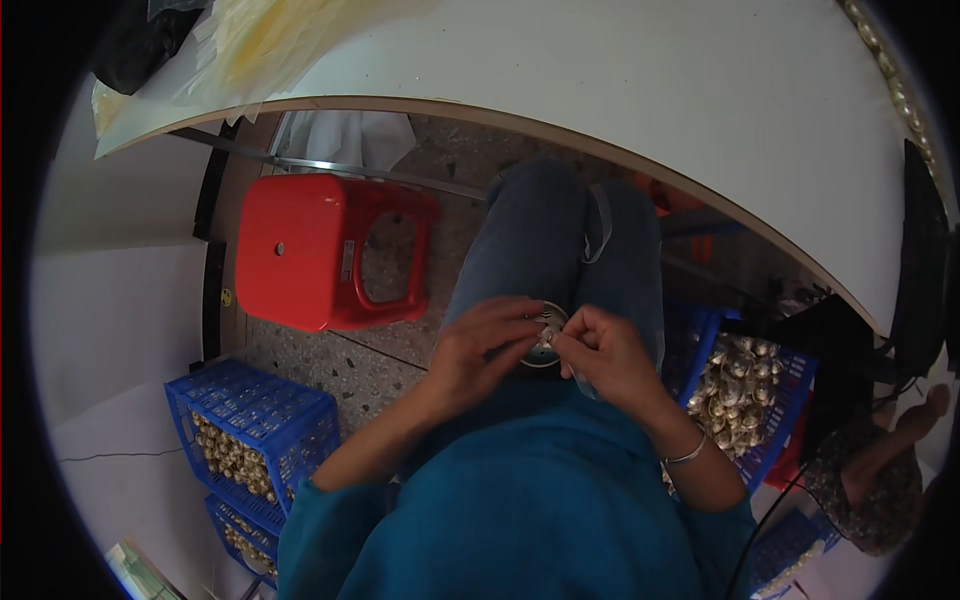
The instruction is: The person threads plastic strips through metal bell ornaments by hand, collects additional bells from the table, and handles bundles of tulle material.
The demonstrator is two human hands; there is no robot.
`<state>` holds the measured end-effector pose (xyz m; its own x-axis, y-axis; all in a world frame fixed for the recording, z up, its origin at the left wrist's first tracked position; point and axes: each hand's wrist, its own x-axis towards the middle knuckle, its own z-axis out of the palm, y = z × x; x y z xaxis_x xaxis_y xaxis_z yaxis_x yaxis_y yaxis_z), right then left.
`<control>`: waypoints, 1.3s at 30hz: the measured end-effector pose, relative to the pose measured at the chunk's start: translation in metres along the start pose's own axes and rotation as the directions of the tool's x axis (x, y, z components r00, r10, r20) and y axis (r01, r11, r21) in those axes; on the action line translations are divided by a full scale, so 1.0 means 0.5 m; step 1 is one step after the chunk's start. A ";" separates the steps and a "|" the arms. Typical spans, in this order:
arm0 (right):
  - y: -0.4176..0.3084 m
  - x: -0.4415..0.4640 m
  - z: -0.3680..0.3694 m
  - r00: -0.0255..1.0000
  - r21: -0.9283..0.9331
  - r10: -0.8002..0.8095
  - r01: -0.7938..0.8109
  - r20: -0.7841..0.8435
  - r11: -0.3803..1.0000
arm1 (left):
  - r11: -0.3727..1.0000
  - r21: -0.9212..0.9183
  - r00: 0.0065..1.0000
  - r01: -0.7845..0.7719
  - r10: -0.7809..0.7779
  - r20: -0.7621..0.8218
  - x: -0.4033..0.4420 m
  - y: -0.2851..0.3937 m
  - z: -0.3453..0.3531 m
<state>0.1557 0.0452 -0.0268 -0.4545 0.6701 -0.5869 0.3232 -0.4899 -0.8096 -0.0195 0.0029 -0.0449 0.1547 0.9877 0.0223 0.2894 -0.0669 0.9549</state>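
The round metal piece [541,356] lies in the lap, left fingers [531,328] curved at its rim, right fingertips [562,340] pinched over its middle. The white tabletop [640,80] edge curves beyond the knees; a red stool [290,250] stands left, blue crates [262,400] flank both sides.

Stool [285,275]: red
Table [650,80]: white, brown edge
Crates [262,435]: blue, latticed
Pieces [740,390]: pale gold
Shirt [520,500]: plain teal
Jeans [530,230]: dull blue
Floor [300,375]: grey, dark speckles
Sheets [250,50]: translucent yellow
Bracelet [687,455]: silvery
Dish [541,363]: pale rim
Co-worker's clothing [880,510]: dark, mottled
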 end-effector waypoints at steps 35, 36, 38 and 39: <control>0.046 -0.010 0.004 1.000 0.288 -0.018 0.019 -0.008 0.957 | 0.961 0.207 0.983 -0.182 0.169 0.076 0.004 0.017 0.012; 0.047 -0.010 0.006 1.000 0.288 -0.016 0.017 -0.007 0.958 | 0.962 0.206 0.983 -0.180 0.168 0.075 0.004 0.021 0.012; 0.049 -0.011 0.010 1.000 0.335 -0.015 0.021 -0.020 0.942 | 0.990 0.128 0.998 -0.056 0.050 0.050 0.001 0.027 0.016; 0.050 -0.011 0.015 1.000 0.334 -0.014 0.019 -0.018 0.942 | 0.990 0.128 0.998 -0.053 0.048 0.048 -0.001 0.024 0.016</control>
<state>0.1598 0.0250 -0.0437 -0.4444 0.6867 -0.5754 0.0183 -0.6352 -0.7722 -0.0088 0.0003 -0.0360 0.2134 0.9755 0.0535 0.3997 -0.1372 0.9063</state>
